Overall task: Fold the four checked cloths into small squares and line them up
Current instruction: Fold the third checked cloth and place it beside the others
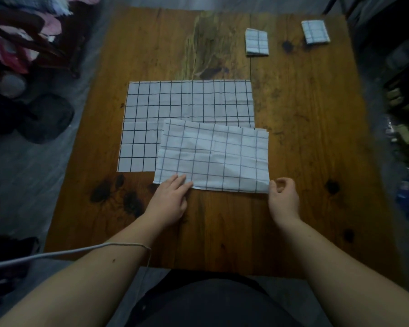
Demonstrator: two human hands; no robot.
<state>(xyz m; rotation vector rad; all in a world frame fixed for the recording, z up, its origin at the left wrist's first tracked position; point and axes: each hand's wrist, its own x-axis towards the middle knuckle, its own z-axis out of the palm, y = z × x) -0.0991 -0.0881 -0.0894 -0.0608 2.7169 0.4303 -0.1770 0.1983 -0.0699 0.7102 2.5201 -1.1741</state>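
Observation:
A white cloth with a black grid, folded in half (213, 156), lies near me on the wooden table (305, 138). It overlaps the near right part of a flat, unfolded checked cloth (187, 100). My left hand (169, 199) rests flat with its fingertips on the folded cloth's near left corner. My right hand (282, 197) pinches the near right corner between thumb and fingers. Two cloths folded into small squares sit at the far right: one (257, 42) left of the other (315, 32), with a gap between them.
A white cable (57, 253) runs across my left forearm. Chairs and pink and dark bundles (21, 55) crowd the floor to the left. Dark clutter (401, 128) lines the table's right side. Bare wood shows at the far left and near edge.

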